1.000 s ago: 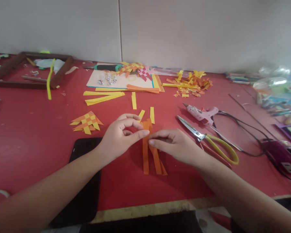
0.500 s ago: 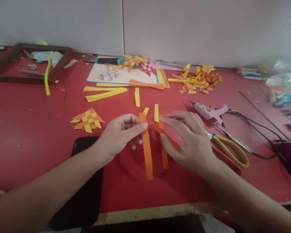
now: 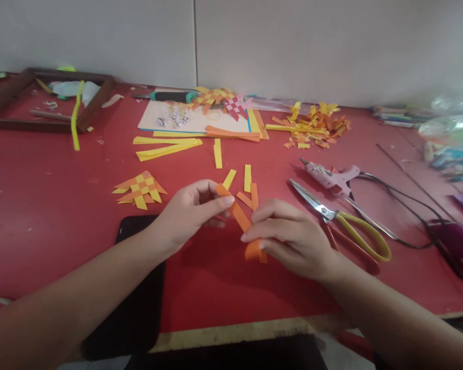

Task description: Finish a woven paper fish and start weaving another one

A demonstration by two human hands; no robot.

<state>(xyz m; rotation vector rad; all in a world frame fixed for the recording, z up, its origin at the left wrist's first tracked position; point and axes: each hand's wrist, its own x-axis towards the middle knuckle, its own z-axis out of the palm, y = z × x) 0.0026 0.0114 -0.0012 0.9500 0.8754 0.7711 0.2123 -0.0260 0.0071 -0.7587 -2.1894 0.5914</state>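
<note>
Matt orange paper strip [image 3: 240, 216]; shiny metal scissor blades [image 3: 306, 198]; smooth red desk [image 3: 200, 293]; the frame [image 3: 27, 125] seems wooden.

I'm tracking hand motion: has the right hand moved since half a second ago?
Yes. The right hand has moved left and toward the near edge of the table, judged against the scissors: it hid most of their blades; now they show.

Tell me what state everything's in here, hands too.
left hand, pinching the orange strip
right hand, gripping the same strip
orange strip, bent
scissors, blades together
glue gun, lying on its side
black device, screen dark
nearest woven fish, lying flat
paper scraps, heaped
</note>
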